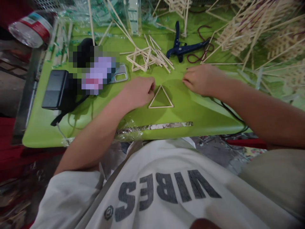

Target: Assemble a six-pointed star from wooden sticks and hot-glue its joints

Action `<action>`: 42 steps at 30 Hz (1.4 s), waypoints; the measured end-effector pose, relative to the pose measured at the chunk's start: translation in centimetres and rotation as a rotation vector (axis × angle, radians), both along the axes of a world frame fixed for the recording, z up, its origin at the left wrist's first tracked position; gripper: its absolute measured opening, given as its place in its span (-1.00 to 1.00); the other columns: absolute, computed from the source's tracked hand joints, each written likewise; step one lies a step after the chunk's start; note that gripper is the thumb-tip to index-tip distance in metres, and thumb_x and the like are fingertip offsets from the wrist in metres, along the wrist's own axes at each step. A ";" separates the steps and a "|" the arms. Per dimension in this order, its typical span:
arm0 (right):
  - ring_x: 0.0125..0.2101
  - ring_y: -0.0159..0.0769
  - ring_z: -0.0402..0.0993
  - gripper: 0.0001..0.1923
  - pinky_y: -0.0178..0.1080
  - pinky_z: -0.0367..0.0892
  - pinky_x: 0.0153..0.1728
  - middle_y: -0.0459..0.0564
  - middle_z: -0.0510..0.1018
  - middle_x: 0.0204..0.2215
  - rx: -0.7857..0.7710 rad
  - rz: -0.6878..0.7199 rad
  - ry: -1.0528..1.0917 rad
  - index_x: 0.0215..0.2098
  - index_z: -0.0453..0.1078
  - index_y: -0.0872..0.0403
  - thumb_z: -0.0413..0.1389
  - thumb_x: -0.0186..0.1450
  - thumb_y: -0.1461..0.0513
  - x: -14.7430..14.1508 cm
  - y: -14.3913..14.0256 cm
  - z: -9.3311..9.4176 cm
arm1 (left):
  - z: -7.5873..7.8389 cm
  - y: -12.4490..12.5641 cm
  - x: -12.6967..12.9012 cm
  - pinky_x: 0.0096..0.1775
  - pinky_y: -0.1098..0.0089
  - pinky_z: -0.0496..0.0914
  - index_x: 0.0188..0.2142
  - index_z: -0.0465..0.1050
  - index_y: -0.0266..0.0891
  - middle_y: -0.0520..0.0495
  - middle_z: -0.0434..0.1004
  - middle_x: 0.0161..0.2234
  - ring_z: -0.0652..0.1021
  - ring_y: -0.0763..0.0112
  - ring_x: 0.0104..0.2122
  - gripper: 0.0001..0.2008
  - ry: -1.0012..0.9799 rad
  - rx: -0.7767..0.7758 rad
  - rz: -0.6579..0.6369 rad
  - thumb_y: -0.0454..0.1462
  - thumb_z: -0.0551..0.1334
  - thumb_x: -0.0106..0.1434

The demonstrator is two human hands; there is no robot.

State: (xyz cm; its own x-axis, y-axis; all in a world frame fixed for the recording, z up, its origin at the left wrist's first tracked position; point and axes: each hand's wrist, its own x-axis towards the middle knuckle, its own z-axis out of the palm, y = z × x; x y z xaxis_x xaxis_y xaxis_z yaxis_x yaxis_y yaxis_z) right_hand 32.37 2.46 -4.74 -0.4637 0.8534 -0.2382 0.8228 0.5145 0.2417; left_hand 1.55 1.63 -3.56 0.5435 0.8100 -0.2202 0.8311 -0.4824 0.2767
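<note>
Resting at mid-frame on the green desk (71,127), the left hand (138,92) pinches the stick triangle (161,101) at its apex, while the right hand (202,79), fingers curled, lies just right.

Pale stick triangle (161,98) — flat on the green table (190,108) — apex pointing away.
</note>
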 end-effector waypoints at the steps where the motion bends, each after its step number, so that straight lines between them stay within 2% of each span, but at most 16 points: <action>1: -0.11 -0.08 0.59 -0.63 -0.02 0.28 -0.07 0.35 0.80 -0.04 0.010 -0.011 0.005 -0.03 0.73 0.21 0.07 0.68 0.22 0.1 0.0 -0.1 | 0.0 0.0 0.0 -0.14 0.20 0.44 0.07 0.64 -0.11 -0.10 0.81 -0.05 0.71 0.10 -0.12 -0.74 -0.001 0.006 -0.003 -0.33 0.27 0.45; 6: -0.10 -0.13 0.60 -0.62 -0.02 0.26 -0.07 0.33 0.80 -0.04 -0.009 -0.003 0.070 -0.04 0.74 0.25 0.11 0.69 0.20 0.4 -0.2 -0.5 | 0.2 -0.1 0.1 -0.14 0.19 0.44 0.06 0.66 -0.11 -0.11 0.81 -0.07 0.71 0.09 -0.13 -0.73 0.006 -0.003 -0.001 -0.35 0.26 0.44; 16: -0.14 -0.10 0.57 -0.76 0.00 0.25 -0.06 0.27 0.80 -0.10 -0.018 -0.030 0.167 -0.13 0.72 0.15 0.21 0.61 0.25 0.4 0.1 -1.1 | -0.1 0.0 0.0 -0.15 0.19 0.44 0.06 0.66 -0.13 -0.11 0.81 -0.09 0.71 0.10 -0.13 -0.71 0.000 0.010 -0.008 -0.35 0.25 0.43; 21: -0.10 -0.03 0.58 -0.73 0.03 0.28 -0.01 0.30 0.79 -0.07 -0.070 -0.081 0.217 -0.15 0.68 0.13 0.16 0.62 0.23 0.0 0.1 -0.4 | 0.0 0.1 0.1 -0.17 0.20 0.43 0.08 0.65 -0.13 -0.12 0.82 -0.06 0.71 0.10 -0.13 -0.71 0.007 0.002 -0.002 -0.35 0.25 0.44; 27: -0.06 0.10 0.63 -0.53 0.05 0.33 -0.04 0.42 0.78 0.01 -0.071 -0.047 0.011 0.02 0.70 0.20 -0.07 0.67 0.21 -1.4 -0.2 0.8 | 0.2 0.0 0.2 -0.13 0.20 0.46 0.09 0.64 -0.11 -0.12 0.81 -0.05 0.72 0.09 -0.11 -0.72 0.010 -0.012 0.010 -0.35 0.26 0.46; 35: -0.07 0.09 0.65 -0.60 0.03 0.43 -0.02 0.33 0.79 -0.03 -0.063 -0.026 0.045 -0.11 0.68 0.08 -0.03 0.62 0.23 -1.3 -0.8 0.4 | 0.2 0.1 0.1 -0.10 0.20 0.48 0.11 0.64 -0.12 -0.13 0.81 -0.05 0.71 0.09 -0.11 -0.70 0.021 -0.016 0.004 -0.34 0.24 0.47; 38: -0.13 0.04 0.64 -0.63 0.01 0.38 -0.10 0.37 0.79 -0.03 -0.030 -0.062 0.049 -0.09 0.68 0.11 0.00 0.63 0.25 -1.5 -0.8 0.2 | 0.1 0.1 0.1 -0.11 0.20 0.48 0.09 0.64 -0.10 -0.13 0.81 -0.06 0.70 0.09 -0.13 -0.71 0.007 -0.013 0.008 -0.33 0.26 0.44; 42: -0.20 0.01 0.60 -0.65 -0.03 0.21 -0.26 0.28 0.80 -0.04 0.070 -0.100 0.051 -0.07 0.69 0.06 0.02 0.63 0.21 -2.2 -2.2 0.7 | 0.4 -0.3 -0.2 -0.09 0.16 0.50 0.06 0.67 -0.12 -0.17 0.80 -0.08 0.71 0.02 -0.12 -0.72 -0.021 -0.004 -0.002 -0.31 0.25 0.43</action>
